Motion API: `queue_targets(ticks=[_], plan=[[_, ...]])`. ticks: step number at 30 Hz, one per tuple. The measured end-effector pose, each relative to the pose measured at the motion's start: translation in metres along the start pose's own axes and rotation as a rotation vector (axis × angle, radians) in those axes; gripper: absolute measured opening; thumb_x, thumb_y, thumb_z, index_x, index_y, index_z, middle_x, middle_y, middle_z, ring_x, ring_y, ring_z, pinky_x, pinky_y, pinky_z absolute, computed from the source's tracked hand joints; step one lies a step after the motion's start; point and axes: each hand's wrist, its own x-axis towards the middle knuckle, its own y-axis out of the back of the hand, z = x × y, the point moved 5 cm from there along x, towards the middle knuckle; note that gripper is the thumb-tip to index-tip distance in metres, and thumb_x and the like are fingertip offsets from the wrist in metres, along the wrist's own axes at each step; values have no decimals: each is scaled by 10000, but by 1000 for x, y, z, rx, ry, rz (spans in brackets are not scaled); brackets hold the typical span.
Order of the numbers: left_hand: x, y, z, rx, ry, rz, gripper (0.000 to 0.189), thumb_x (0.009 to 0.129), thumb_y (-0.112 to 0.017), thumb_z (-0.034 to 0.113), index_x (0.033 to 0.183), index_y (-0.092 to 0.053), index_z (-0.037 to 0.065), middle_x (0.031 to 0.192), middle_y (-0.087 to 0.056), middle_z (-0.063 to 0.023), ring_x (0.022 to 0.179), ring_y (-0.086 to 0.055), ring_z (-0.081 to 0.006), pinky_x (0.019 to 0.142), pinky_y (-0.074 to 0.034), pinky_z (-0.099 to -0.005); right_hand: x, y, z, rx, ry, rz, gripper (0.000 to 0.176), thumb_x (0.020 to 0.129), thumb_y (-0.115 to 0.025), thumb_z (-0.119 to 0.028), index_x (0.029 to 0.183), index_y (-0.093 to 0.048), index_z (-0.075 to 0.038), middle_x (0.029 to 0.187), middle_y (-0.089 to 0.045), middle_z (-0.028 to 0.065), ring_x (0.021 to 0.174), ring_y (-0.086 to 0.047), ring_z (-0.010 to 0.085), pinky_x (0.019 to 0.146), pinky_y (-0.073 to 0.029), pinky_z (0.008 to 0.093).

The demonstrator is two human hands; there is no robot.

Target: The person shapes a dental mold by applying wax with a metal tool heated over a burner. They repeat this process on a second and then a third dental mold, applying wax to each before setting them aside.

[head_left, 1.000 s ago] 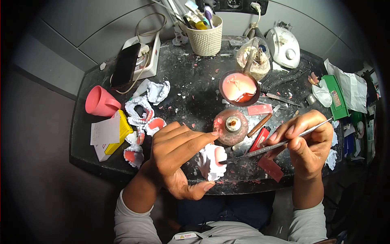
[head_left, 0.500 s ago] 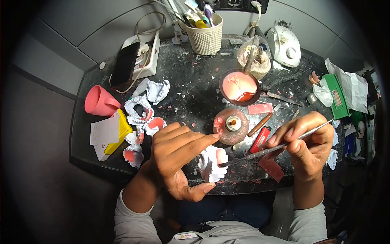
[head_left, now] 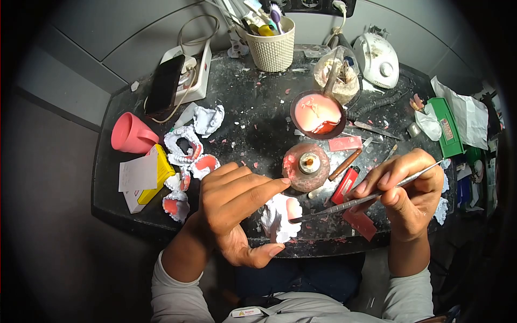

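Plaster cast (head_left: pixel 277 218) sat between the spread fingers and thumb of the left hand (head_left: pixel 231 210), hold unclear, while the right hand (head_left: pixel 406 196) pinched a metal instrument (head_left: pixel 344 204), its tip on the cast's pink wax.

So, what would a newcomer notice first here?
At the front centre, the left hand holds a white dental cast with pink wax, and the right hand points a metal tool at it. Behind, a pan of pink wax stands mid-table; a pink cup lies far left.
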Motion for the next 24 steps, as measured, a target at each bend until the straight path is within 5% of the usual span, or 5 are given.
queue_targets(ticks=[16, 19, 21, 22, 24], plan=[[1, 0, 0, 0, 16, -1, 644, 708, -660, 523, 953, -719, -70, 810, -725, -166, 572, -627, -250, 536, -395, -329, 2, -3, -4, -56, 22, -53, 112, 894, -656, 38, 930, -573, 103, 860, -683, 292, 825, -729, 344, 672, -630, 407], [0, 0, 1, -1, 21, -5, 642, 708, -660, 529, 932, -722, -69, 788, -719, -161, 563, -621, -249, 532, -390, -328, 1, -5, -2, 31, -31, 61, 97, 885, -653, 53, 920, -585, 113, 860, -683, 291, 825, -730, 347, 671, -631, 405], [0, 0, 1, -3, 22, -5, 644, 708, -659, 533, 928, -723, -69, 779, -716, -159, 557, -616, -248, 530, -388, -329, 1, -4, -1, -98, -75, 93, 310, 921, -747, -181, 907, -509, 17, 757, -643, 199, 749, -716, 285, 690, -643, 454], [0, 0, 1, -5, 22, -6, 647, 709, -658, 538, 923, -723, -69, 771, -713, -158, 551, -610, -247, 528, -385, -331, 1, -2, 0, -98, -75, 93, 310, 921, -747, -181, 907, -509, 17, 757, -643, 199, 749, -716, 285, 690, -643, 454], [-1, 1, 0, -7, 22, -3, 649, 712, -655, 540, 923, -723, -70, 768, -712, -157, 547, -607, -246, 526, -383, -332, 1, -2, -2, -20, 2, -1, 71, 871, -658, 60, 877, -610, 113, 841, -687, 270, 815, -733, 355, 659, -631, 401]])
